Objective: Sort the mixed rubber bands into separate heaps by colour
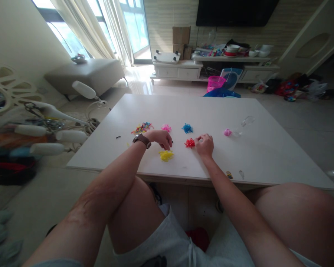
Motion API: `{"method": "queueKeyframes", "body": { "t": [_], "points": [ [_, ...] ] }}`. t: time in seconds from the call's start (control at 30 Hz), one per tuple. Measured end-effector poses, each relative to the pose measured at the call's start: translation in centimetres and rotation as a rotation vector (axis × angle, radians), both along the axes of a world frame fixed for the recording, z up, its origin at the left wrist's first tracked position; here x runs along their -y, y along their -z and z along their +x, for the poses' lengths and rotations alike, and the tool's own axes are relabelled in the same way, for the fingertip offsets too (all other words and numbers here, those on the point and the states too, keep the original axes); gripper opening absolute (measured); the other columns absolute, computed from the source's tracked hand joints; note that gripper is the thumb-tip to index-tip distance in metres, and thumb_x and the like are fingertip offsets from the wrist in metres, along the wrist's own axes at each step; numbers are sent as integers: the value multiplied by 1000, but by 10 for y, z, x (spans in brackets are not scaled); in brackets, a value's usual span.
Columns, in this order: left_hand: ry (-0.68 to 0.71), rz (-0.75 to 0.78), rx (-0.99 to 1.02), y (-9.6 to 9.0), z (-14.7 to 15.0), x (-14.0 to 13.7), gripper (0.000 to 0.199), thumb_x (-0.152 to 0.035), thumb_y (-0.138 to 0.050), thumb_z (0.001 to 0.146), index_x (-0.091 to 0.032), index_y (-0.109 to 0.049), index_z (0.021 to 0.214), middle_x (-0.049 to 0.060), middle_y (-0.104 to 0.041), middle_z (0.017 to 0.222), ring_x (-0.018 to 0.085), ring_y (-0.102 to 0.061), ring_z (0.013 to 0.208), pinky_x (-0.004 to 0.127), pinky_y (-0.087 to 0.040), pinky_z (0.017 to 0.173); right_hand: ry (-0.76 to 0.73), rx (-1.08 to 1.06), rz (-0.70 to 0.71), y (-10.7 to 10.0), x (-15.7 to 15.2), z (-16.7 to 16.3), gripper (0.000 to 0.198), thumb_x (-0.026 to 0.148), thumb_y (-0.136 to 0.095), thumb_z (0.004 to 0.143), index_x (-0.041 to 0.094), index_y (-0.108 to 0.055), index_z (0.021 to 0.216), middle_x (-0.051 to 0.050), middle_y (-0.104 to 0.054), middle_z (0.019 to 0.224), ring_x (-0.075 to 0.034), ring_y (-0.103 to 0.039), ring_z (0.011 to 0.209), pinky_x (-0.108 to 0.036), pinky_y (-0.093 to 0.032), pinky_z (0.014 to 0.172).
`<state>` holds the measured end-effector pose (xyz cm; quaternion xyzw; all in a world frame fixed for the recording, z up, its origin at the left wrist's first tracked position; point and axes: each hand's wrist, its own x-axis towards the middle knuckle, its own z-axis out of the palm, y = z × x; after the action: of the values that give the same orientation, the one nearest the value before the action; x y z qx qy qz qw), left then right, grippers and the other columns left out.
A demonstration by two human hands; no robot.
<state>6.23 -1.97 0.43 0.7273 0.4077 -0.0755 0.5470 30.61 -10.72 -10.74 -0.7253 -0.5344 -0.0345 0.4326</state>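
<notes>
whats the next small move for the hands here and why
Probably the right hand sets its pinch onto the red pile it touches, since colours lie sorted in separate piles. The left hand hovers above the yellow pile; what it holds, if anything, cannot be seen.

Room beyond the desk
A pink basket (215, 83) is sitting far off on the floor; a cardboard box (181, 35) is resting on a low cabinet (177, 69).

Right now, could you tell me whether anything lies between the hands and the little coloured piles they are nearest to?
Nothing visible does. The left hand rests on the table just above the yellow pile, and the right hand has its fingertips right at the red pile. The bare tabletop is all that separates them.
</notes>
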Motion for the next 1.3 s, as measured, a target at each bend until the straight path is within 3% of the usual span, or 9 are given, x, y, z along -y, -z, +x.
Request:
{"method": "queueKeyframes", "body": {
  "t": [0.3,0.63,1.0,1.17,1.23,1.3],
  "points": [
    [31,67,-107,4,5,0,29,-5,-86,38,-19,-76,61,6,-74,64,20,-68,61,26,-56,60,-6,15,31,1,0,0,16,26,-59,78,24,-56,62,-7,-62,80,-26,-52,85,-39,-47,78],
    [74,56,-48,12,2,-7,23,-9,-85,42,-20,-76,60,4,-72,61,14,-65,55,17,-49,52,-15,4,12,0,0,-1,17,26,-59,80,24,-56,63,-8,-61,81,-27,-53,88,-41,-47,81],
    [50,47,-81,11,17,8,24,-7,-84,43,-20,-77,62,4,-74,63,18,-67,59,24,-55,60,-21,15,30,2,0,0,18,26,-59,79,24,-55,62,-7,-61,80,-26,-53,86,-40,-47,79],
    [-63,155,56,-1,1,-11,19,-10,-85,50,-18,-78,65,4,-73,64,17,-66,61,23,-53,61,-20,1,25,2,0,0,19,27,-60,80,25,-54,62,-7,-62,81,-26,-53,87,-40,-47,80],
    [-210,247,136,-4,-16,-26,11,-15,-82,59,-17,-78,69,6,-74,69,17,-67,66,23,-53,64,-17,2,15,3,-1,0,18,27,-59,80,25,-54,63,-7,-62,82,-26,-53,88,-40,-47,81],
    [-444,366,150,-3,-35,-39,11,-17,-79,64,-16,-78,75,7,-73,69,16,-66,65,24,-52,63,-18,2,7,3,-1,0,18,26,-59,80,24,-54,63,-7,-62,82,-26,-53,88,-40,-47,82]
  ]
}}
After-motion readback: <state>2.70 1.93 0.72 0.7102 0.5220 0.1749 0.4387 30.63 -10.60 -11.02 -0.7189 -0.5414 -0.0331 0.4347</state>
